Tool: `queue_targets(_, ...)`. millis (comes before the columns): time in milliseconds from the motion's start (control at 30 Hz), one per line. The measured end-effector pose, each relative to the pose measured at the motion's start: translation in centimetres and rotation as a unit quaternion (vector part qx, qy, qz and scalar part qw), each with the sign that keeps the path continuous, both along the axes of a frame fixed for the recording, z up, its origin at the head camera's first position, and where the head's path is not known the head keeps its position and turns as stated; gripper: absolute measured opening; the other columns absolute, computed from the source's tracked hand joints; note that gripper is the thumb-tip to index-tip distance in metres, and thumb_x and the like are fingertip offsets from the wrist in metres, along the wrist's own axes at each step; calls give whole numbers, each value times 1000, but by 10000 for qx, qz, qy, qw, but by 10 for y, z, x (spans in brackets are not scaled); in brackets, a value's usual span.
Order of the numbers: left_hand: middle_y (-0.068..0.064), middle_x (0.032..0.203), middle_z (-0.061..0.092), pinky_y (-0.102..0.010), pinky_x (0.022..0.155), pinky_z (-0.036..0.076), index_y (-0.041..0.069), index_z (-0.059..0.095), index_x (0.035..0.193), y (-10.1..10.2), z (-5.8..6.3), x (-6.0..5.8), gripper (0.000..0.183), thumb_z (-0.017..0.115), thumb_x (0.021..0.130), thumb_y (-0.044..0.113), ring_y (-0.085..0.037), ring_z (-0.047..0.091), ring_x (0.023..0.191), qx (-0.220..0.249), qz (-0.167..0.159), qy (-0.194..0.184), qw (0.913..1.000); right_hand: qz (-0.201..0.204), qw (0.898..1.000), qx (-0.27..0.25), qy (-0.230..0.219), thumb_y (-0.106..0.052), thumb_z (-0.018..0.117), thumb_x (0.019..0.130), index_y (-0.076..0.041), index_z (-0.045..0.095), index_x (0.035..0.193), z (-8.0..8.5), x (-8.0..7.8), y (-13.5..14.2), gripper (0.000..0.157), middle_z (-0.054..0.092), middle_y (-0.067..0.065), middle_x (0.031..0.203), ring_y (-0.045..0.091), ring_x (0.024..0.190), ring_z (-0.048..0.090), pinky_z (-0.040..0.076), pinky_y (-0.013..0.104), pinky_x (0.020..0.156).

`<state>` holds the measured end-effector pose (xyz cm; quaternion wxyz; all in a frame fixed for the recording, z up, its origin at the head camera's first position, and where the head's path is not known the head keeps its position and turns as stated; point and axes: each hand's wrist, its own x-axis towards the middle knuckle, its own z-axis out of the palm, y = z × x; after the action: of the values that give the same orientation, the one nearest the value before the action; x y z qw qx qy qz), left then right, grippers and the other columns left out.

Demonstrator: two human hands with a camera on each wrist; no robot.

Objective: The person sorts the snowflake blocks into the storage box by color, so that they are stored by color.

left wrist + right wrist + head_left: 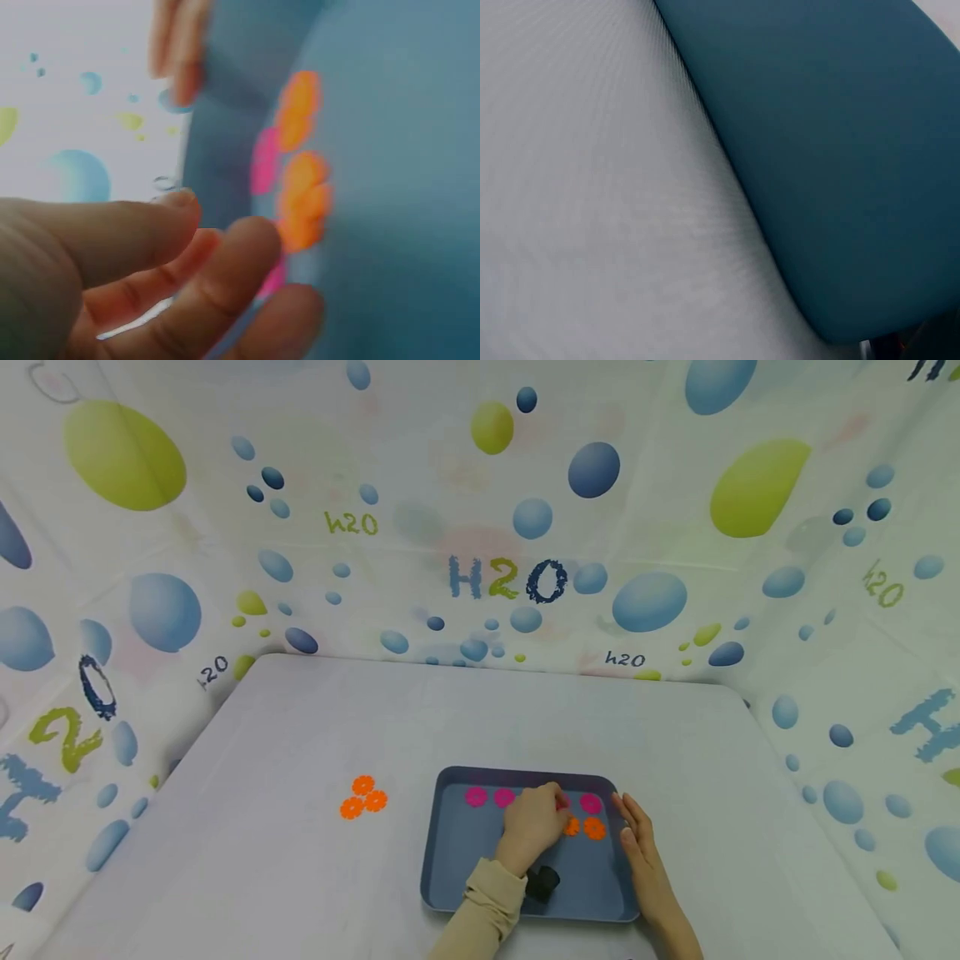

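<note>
My left hand (534, 822) is over the blue-grey tray (480, 868), just left of two orange flower-shaped pieces (595, 828). In the left wrist view the thumb and bent fingers (225, 289) stand apart, and nothing shows between them. A row of pink flower-shaped pieces (476, 797) lies along the tray's far side, partly hidden by this hand. At the tray's right rim is my right hand (647, 860), its fingers extended along the edge. The right wrist view shows only the tray's outer wall (817, 165) and the tabletop, not the hand.
Three more orange flower-shaped pieces (363, 797) lie together on the white table (262, 860), left of the tray. A black device (542, 883) sits at the left wrist. Behind and beside the table hangs a curtain (420, 460) printed with blue and green drops.
</note>
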<state>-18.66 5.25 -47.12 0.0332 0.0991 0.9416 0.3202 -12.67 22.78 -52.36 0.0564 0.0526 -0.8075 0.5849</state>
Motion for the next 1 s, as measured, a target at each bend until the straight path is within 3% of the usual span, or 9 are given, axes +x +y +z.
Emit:
queue_targets(233,2,64,64,-24,43,33,14,70,103,-37,29,-8,20,66,91,29,-9,46,46,781,278,-310,9961,-31,10000,53,-19,-15,27,106,-3,12,153,0,0,-1,50,24,24,156,-23,129,19,18,-2,95)
queue_targets(367,-3,84,72,-27,49,40,14,69,108,-66,46,-14,24,64,92,29,-12,55,54,1124,750,-271,9905,-44,10000,44,-16,-14,27,106,-2,12,153,-1,0,-1,50,24,25,156,-24,129,19,19,-2,96)
queue_targets(500,-8,102,71,-28,54,44,12,67,113,-93,50,-18,27,63,92,29,-16,61,65,1351,1209,-158,9833,-21,10000,10,27,-12,27,106,-1,13,152,-1,0,-1,50,25,26,155,-23,130,21,20,-2,96)
queue_targets(767,-19,125,62,-46,81,51,6,60,125,-142,35,-22,37,60,95,27,-35,63,100,1493,1755,-134,9730,78,9998,-32,156,-11,28,105,-1,14,152,3,-1,-2,49,25,26,155,-22,131,22,21,-1,96)
queue_targets(1000,-24,127,58,-48,82,50,2,59,126,-178,11,-20,39,60,93,23,-40,59,107,1243,2262,-432,9652,-6,9999,105,11,-13,28,106,-2,14,152,0,-1,-2,49,25,25,155,-23,130,21,21,-1,96)
